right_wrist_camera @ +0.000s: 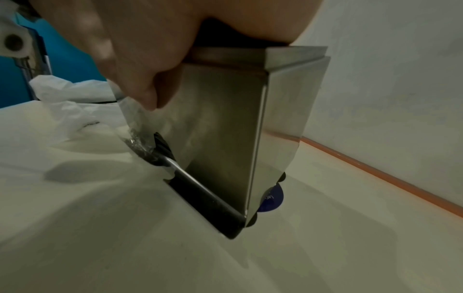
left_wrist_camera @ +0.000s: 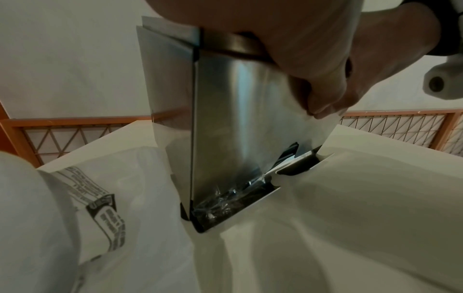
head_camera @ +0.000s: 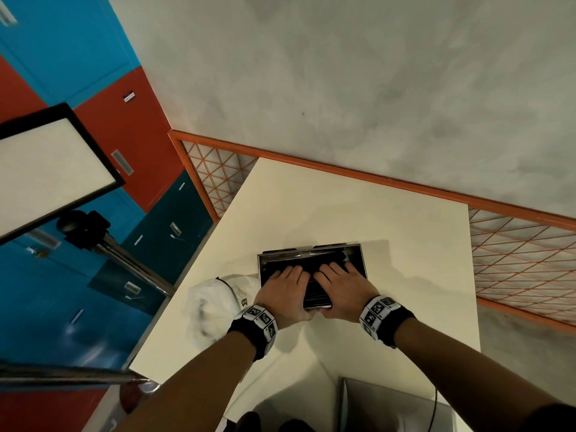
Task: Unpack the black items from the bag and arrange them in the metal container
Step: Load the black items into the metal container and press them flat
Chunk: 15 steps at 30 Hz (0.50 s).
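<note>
A metal container stands on the cream table, filled with black ridged items. My left hand and right hand lie side by side on top of those items, fingers spread and fairly straight. Both thumbs reach down the outer face of the container's near wall. The right thumb shows in the left wrist view, the left thumb in the right wrist view. Black items and clear wrapping show at a low opening in that wall. The white plastic bag lies crumpled just left of the container.
A light panel on a tripod stands left of the table, with blue and red lockers behind. An orange mesh fence runs along the far side. A grey flat object sits at the table's near edge. A blue sticker lies under the container.
</note>
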Each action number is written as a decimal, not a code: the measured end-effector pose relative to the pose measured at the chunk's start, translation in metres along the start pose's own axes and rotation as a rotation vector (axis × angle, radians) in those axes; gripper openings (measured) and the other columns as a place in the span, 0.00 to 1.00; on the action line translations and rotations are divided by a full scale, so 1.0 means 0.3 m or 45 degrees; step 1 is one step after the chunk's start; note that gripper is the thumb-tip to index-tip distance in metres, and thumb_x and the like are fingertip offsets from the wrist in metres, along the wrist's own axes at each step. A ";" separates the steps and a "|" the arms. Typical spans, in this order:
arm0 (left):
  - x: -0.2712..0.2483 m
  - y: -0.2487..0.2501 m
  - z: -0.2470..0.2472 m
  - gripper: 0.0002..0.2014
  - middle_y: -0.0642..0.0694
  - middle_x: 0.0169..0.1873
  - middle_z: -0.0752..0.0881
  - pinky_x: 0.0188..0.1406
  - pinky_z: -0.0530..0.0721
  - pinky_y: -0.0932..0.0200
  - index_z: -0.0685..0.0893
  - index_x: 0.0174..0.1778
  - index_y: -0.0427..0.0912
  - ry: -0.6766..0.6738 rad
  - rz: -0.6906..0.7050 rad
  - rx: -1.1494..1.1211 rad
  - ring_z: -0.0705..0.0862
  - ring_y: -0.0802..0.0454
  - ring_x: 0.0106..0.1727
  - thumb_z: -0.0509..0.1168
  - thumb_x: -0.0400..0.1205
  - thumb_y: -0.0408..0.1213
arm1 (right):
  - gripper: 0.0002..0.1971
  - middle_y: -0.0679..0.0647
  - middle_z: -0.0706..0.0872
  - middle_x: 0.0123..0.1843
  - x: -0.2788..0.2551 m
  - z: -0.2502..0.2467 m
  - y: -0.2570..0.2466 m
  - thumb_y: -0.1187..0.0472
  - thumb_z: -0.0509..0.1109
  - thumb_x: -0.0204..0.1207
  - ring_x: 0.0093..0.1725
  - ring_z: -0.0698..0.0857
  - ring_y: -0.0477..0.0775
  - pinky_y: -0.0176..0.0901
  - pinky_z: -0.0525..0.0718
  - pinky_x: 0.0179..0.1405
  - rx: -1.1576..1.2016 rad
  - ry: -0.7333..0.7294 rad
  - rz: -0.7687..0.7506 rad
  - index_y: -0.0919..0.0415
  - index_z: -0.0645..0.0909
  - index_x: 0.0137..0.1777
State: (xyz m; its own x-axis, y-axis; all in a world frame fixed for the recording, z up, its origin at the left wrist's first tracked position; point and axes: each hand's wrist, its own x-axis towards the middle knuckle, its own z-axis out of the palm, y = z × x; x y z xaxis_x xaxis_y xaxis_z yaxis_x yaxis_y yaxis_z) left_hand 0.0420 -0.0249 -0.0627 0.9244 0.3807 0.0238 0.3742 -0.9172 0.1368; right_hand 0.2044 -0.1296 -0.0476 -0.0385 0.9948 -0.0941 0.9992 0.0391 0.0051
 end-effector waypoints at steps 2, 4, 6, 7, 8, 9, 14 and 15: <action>0.002 0.000 0.004 0.32 0.47 0.49 0.82 0.47 0.85 0.50 0.80 0.55 0.43 -0.018 -0.003 -0.025 0.83 0.46 0.49 0.64 0.69 0.68 | 0.31 0.52 0.81 0.55 0.001 0.003 0.000 0.37 0.64 0.63 0.54 0.79 0.57 0.59 0.79 0.54 -0.004 -0.005 0.005 0.57 0.77 0.61; 0.002 0.000 0.010 0.32 0.46 0.49 0.83 0.46 0.86 0.50 0.79 0.55 0.43 -0.042 -0.022 -0.036 0.84 0.46 0.48 0.65 0.69 0.67 | 0.31 0.52 0.81 0.56 0.003 0.006 -0.001 0.36 0.64 0.63 0.54 0.80 0.57 0.59 0.79 0.55 -0.005 -0.024 0.010 0.56 0.76 0.62; 0.002 0.003 0.013 0.33 0.46 0.52 0.82 0.48 0.86 0.51 0.78 0.58 0.43 -0.080 -0.048 -0.031 0.83 0.46 0.52 0.64 0.70 0.67 | 0.33 0.52 0.81 0.57 0.006 0.011 0.002 0.36 0.65 0.62 0.56 0.80 0.57 0.61 0.79 0.57 -0.006 -0.064 0.021 0.55 0.76 0.63; 0.005 0.004 0.012 0.34 0.46 0.54 0.82 0.50 0.86 0.51 0.77 0.60 0.43 -0.104 -0.061 -0.024 0.82 0.46 0.55 0.63 0.70 0.68 | 0.34 0.52 0.80 0.58 0.009 0.013 0.003 0.36 0.66 0.62 0.57 0.80 0.57 0.62 0.78 0.58 -0.010 -0.091 0.029 0.55 0.75 0.64; 0.008 0.004 0.011 0.35 0.46 0.56 0.81 0.52 0.85 0.51 0.76 0.62 0.44 -0.128 -0.073 -0.018 0.81 0.46 0.57 0.62 0.70 0.68 | 0.35 0.53 0.80 0.60 0.014 0.013 0.003 0.36 0.66 0.62 0.59 0.79 0.57 0.63 0.77 0.60 -0.012 -0.115 0.040 0.55 0.75 0.65; 0.014 0.004 0.011 0.35 0.46 0.58 0.81 0.54 0.85 0.50 0.75 0.64 0.44 -0.149 -0.084 -0.015 0.81 0.46 0.59 0.61 0.70 0.68 | 0.36 0.53 0.79 0.62 0.018 0.015 0.003 0.36 0.67 0.63 0.61 0.79 0.58 0.64 0.76 0.62 -0.009 -0.140 0.056 0.55 0.74 0.67; 0.040 -0.008 0.009 0.36 0.47 0.60 0.83 0.58 0.84 0.48 0.74 0.68 0.46 -0.200 -0.137 -0.081 0.83 0.46 0.60 0.63 0.70 0.67 | 0.42 0.57 0.71 0.77 0.050 0.005 0.001 0.36 0.69 0.63 0.74 0.72 0.60 0.69 0.70 0.70 -0.003 -0.210 0.116 0.56 0.70 0.75; 0.046 -0.010 0.008 0.36 0.48 0.60 0.83 0.58 0.84 0.49 0.74 0.67 0.47 -0.206 -0.148 -0.098 0.84 0.46 0.59 0.64 0.69 0.67 | 0.40 0.57 0.71 0.77 0.052 0.002 0.002 0.36 0.70 0.62 0.73 0.72 0.60 0.69 0.71 0.68 -0.017 -0.194 0.110 0.56 0.73 0.73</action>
State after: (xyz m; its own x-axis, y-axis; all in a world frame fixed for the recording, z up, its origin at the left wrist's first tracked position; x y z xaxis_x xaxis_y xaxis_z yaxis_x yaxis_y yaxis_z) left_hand 0.0538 -0.0171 -0.0651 0.8774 0.4540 -0.1552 0.4781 -0.8541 0.2049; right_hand 0.2045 -0.1140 -0.0497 0.0502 0.9689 -0.2424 0.9985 -0.0436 0.0328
